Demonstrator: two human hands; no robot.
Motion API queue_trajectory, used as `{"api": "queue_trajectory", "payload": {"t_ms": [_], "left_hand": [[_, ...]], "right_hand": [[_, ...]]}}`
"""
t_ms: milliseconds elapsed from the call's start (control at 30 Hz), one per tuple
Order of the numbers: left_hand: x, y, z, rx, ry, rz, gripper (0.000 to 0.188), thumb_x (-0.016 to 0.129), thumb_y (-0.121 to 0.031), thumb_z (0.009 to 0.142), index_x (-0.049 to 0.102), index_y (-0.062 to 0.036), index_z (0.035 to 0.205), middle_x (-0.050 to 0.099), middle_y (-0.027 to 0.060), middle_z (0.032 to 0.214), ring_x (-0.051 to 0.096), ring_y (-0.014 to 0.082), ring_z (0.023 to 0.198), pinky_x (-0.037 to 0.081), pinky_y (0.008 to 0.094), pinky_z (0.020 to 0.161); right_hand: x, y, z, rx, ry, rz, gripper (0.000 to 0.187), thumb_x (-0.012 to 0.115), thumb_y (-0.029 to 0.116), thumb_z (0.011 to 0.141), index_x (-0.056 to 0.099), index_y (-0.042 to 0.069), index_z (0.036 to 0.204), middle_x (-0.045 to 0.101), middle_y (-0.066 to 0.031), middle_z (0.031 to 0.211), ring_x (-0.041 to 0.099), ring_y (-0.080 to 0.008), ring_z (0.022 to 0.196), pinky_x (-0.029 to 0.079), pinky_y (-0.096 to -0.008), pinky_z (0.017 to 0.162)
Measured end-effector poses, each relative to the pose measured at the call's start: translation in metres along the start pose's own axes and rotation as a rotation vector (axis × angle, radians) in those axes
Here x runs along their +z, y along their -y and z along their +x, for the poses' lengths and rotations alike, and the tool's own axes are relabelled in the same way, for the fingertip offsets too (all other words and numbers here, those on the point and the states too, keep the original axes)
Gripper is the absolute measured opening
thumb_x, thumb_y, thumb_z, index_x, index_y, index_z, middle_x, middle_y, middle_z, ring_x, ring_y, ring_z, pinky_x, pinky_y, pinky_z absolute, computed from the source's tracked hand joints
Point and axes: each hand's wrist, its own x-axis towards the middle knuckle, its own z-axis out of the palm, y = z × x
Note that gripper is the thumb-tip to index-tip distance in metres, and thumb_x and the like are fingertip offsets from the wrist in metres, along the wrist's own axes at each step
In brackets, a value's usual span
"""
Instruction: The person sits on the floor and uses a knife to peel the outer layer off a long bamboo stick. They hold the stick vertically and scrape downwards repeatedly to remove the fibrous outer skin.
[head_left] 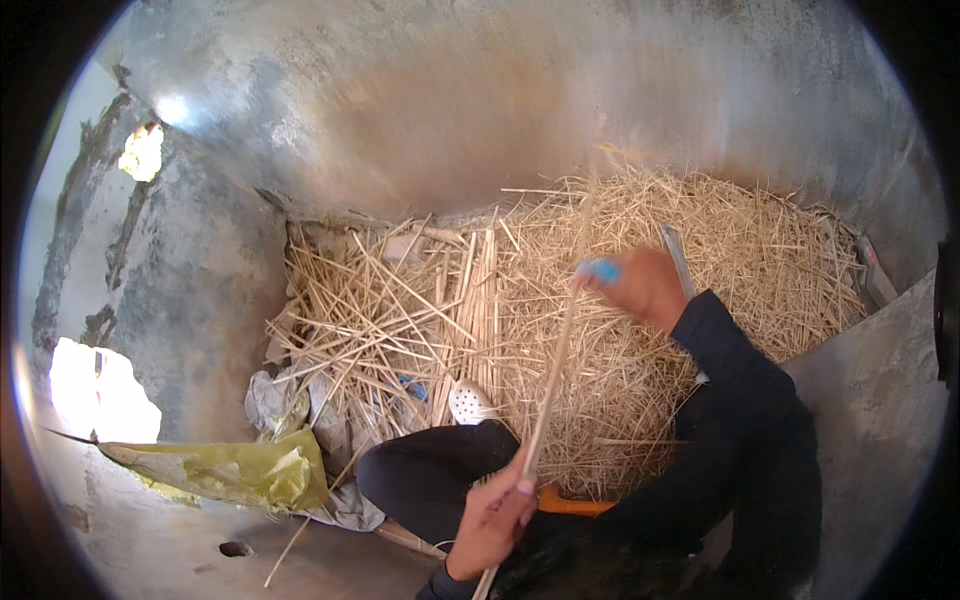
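Note:
A long, thin pale stalk (pixel 552 395) slants up from the lower middle, and its far end is smeared by motion. My left hand (pixel 495 518) is closed round its lower part, thumb on top. Higher up, my right hand (pixel 645 285) is partly blurred, its fingers closed on the same stalk. Something blue (pixel 601 270) covers a fingertip or thumb of that hand. Just behind it shows a flat grey blade-like piece (pixel 673 250); I cannot tell whether it is held or lies on the shavings.
Pale shavings (pixel 760 260) heap over the right side. Straight stalks (pixel 481 300) and crossed ones (pixel 370 310) lie to their left. A white clog (pixel 468 402) shows by my bent leg (pixel 430 475). Yellow plastic sheeting (pixel 230 475) hangs lower left. Concrete walls (pixel 450 110) enclose the space.

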Motion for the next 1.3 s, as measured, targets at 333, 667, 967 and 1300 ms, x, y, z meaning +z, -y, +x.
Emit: {"api": "queue_trajectory", "payload": {"t_ms": [333,667,967,1300], "left_hand": [[-0.003,-0.014,0.0,0.043,-0.077,0.419,0.044,0.047,-0.012,0.099,0.039,0.0064,0.137,0.061,0.0124,0.115,0.053,0.0099,0.101,0.041,0.0225,0.089],[-0.003,-0.005,0.003,0.136,-0.031,0.438,0.043,0.047,-0.011,0.098,0.04,0.0045,0.138,0.06,0.0048,0.094,0.049,0.0058,0.083,0.041,0.0201,0.074],[0.005,-0.007,0.002,0.03,-0.029,0.199,0.045,0.048,-0.014,0.099,0.038,0.0024,0.14,0.044,-0.0038,0.076,0.038,0.0038,0.068,0.034,0.018,0.06],[0.011,0.0,-0.012,-0.05,0.026,0.046,0.049,0.048,-0.018,0.099,0.036,0.0005,0.142,0.042,-0.0051,0.071,0.036,0.0031,0.059,0.028,0.0188,0.052]], "right_hand": [[-0.025,0.005,0.003,0.006,0.091,-0.132,0.079,0.041,0.081,0.077,0.063,0.009,0.057,0.051,-0.0081,0.045,0.053,-0.0246,0.042,0.041,-0.0412,0.044],[-0.011,0.014,-0.011,0.04,0.151,-0.06,0.084,0.036,0.084,0.077,0.071,0.008,0.068,0.053,-0.0102,0.049,0.057,-0.0237,0.048,0.045,-0.0408,0.049],[-0.018,-0.006,0.01,-0.066,-0.047,-0.096,0.084,0.042,0.085,0.072,0.06,0.006,0.053,0.047,-0.0071,0.042,0.05,-0.0222,0.038,0.041,-0.0393,0.042],[-0.026,-0.048,0.036,-0.004,-0.257,-0.272,0.077,0.041,0.08,0.078,0.056,0.009,0.054,0.049,-0.0078,0.046,0.052,-0.0265,0.045,0.043,-0.0418,0.047]]}}
